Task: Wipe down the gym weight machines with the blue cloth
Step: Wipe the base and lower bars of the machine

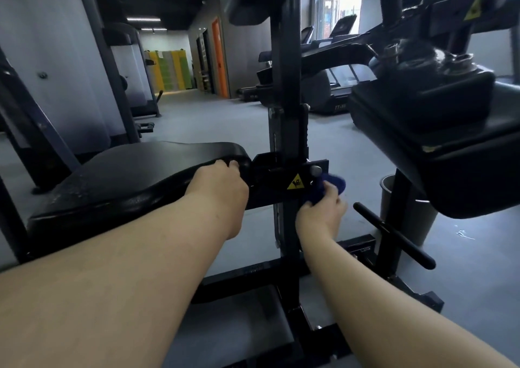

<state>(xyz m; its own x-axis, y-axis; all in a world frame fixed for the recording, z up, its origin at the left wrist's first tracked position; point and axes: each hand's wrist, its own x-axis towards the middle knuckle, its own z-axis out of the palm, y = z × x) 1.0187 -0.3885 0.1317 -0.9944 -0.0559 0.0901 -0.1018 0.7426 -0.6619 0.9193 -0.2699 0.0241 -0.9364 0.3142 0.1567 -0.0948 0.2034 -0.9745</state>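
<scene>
A black weight machine fills the middle of the head view, with a padded seat point(126, 181) on the left and an upright steel post point(287, 86) beside it. My left hand point(218, 187) grips the front edge of the seat, fingers curled over it. My right hand point(323, 212) holds the bunched blue cloth point(329, 189) and presses it against the black bracket point(315, 170) to the right of the post, just below a round metal knob. A yellow warning sticker point(295, 182) sits on the bracket between my hands.
A second black pad point(455, 153) with a pivot housing juts in at the right. Below it a black handle bar point(394, 235) sticks out beside a grey bin point(391, 196). Another machine stands at the left, treadmills point(323, 86) at the back. The floor is grey.
</scene>
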